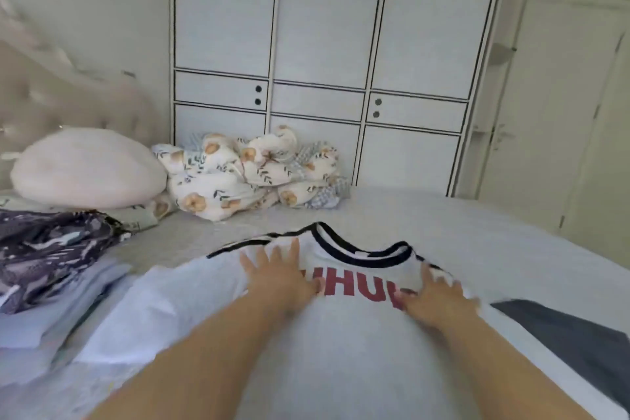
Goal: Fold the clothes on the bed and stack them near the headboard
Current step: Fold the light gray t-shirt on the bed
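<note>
A white T-shirt (pixel 354 344) with a dark collar trim and red letters lies spread flat on the bed (pixel 477 235) in front of me. My left hand (pixel 278 274) presses flat on its chest, fingers spread, left of the letters. My right hand (pixel 434 300) lies flat on the shirt at the right end of the letters. To the left a dark patterned garment (pixel 51 249) rests on top of pale blue folded clothes (pixel 58 310) near the padded headboard (pixel 61 92). A dark grey garment (pixel 572 344) lies at the right.
A pink round pillow (pixel 88 167) and a bundled floral duvet (pixel 245 170) sit at the far side of the bed. A white wardrobe (pixel 324 44) stands behind it, with a white door (pixel 552 112) at the right.
</note>
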